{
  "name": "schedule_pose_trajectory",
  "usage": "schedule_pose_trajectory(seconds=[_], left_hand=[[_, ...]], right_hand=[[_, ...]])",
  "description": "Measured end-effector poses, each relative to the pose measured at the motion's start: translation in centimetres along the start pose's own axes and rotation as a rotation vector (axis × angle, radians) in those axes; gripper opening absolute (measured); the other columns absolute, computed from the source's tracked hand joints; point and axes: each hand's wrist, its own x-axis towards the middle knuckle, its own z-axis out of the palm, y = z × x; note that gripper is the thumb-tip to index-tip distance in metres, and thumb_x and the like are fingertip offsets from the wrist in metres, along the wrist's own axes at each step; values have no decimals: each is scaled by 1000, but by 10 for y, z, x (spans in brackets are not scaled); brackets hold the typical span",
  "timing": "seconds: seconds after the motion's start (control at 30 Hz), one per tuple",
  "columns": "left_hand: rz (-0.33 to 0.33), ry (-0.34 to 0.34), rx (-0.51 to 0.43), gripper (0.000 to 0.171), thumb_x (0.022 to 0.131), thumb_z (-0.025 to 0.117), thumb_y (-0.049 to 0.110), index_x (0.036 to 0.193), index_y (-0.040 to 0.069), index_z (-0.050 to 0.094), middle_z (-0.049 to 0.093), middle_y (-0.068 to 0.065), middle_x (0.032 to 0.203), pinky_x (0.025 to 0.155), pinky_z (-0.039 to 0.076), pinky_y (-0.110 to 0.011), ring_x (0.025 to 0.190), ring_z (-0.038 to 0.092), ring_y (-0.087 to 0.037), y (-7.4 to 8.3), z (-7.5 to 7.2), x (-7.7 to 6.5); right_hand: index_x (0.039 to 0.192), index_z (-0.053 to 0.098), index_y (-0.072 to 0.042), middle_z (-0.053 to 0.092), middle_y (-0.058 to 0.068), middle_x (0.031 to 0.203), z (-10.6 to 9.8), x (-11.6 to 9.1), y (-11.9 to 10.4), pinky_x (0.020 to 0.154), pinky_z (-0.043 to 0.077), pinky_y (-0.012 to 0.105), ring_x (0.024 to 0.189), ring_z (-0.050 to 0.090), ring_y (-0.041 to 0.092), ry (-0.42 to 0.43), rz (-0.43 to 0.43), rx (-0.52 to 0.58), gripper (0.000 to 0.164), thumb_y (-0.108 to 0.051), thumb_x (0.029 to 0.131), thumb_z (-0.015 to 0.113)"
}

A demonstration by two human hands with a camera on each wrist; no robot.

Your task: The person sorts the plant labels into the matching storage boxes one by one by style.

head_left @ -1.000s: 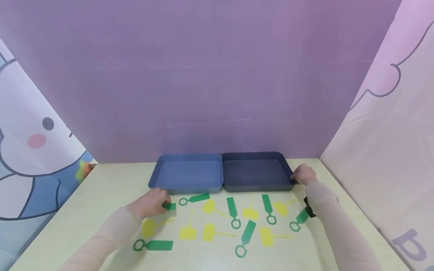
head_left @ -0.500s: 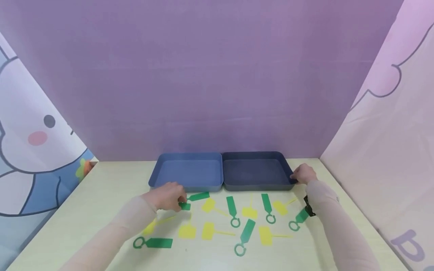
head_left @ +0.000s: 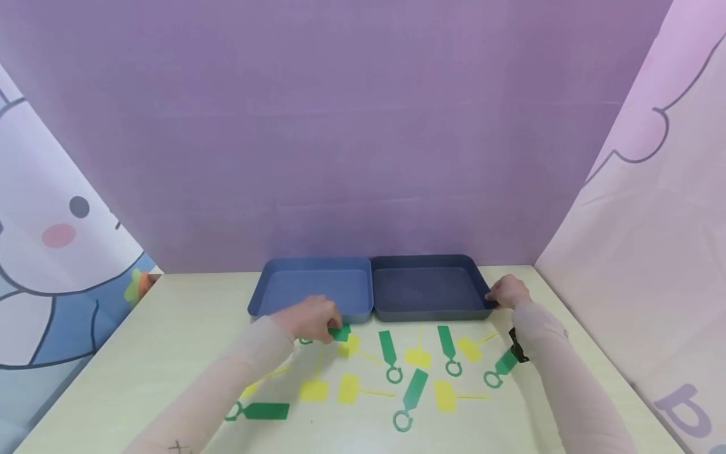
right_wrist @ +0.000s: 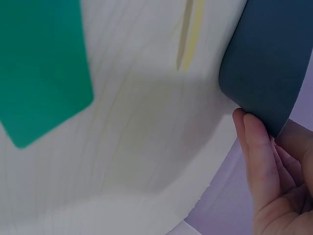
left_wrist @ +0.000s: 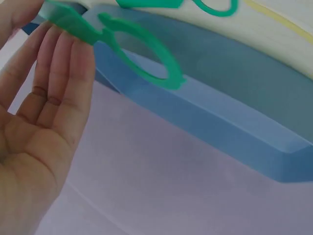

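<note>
In the head view my left hand (head_left: pixel 311 318) is over the front edge of the blue tray (head_left: pixel 312 287), pinching a flat green ring tag (left_wrist: pixel 76 24) between thumb and fingers. The left wrist view shows this tag's open ring pointing away from the fingertips, with the tray wall behind it. At the far right, my right hand (head_left: pixel 509 292) grips the side rim of the dark navy tray (head_left: pixel 428 290); thumb and fingers are on either side of its wall (right_wrist: pixel 264 73). Another green tag lies partly hidden under my left hand, its ring (head_left: pixel 306 341) just showing.
Several green ring tags (head_left: pixel 415 388) and yellow tags (head_left: pixel 445 396) with thin tails lie spread on the pale table (head_left: pixel 340 435) before the trays. The two trays stand side by side against a purple backdrop (head_left: pixel 363 139). Printed cloth panels (head_left: pixel 652 284) flank the table.
My left hand has moved right and slightly away from me, carrying the green tag from the tray's left front corner towards its middle. My right hand has stayed at the dark tray.
</note>
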Motion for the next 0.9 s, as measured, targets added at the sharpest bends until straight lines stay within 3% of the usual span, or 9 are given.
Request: schedule_pose_trajectory(seconds=[0.2, 0.3, 0.47, 0.67, 0.9], left_hand=[[15, 6, 9, 10, 71, 72, 6, 75, 15, 72, 49, 9, 57, 54, 31, -20, 55, 33, -7, 10, -1, 21], [3, 7, 3, 12, 72, 72, 7, 81, 16, 74, 60, 9, 65, 55, 38, -18, 57, 43, -4, 13, -3, 31], [-34, -14, -8, 21, 75, 74, 11, 96, 15, 74, 70, 3, 89, 69, 51, -20, 80, 62, -7, 21, -9, 50], [-33, 0, 13, 23, 76, 74, 13, 99, 13, 72, 70, 1, 92, 71, 52, -20, 84, 63, -9, 28, -17, 70], [-83, -23, -17, 24, 78, 72, 15, 102, 14, 71, 69, 1, 96, 71, 51, -19, 85, 62, -8, 34, -22, 83]], right_hand=[[96, 66, 8, 70, 15, 81, -1, 0, 0, 81, 48, 47, 57, 64, 12, 4, 2, 10, 25, -13, 83, 64], [98, 65, 9, 69, 19, 87, -1, 0, -1, 82, 48, 48, 59, 65, 13, 3, 4, 21, 26, -12, 83, 64], [98, 64, 10, 67, 22, 93, 1, 1, -1, 82, 49, 47, 60, 66, 14, -2, 8, 31, 26, -11, 83, 63], [97, 64, 10, 68, 21, 89, 0, 0, 2, 81, 49, 47, 57, 65, 13, 11, 2, 17, 26, -11, 82, 63], [98, 63, 11, 68, 21, 89, 0, -2, 2, 79, 50, 46, 57, 65, 13, -5, -5, 25, 26, -10, 82, 64]])
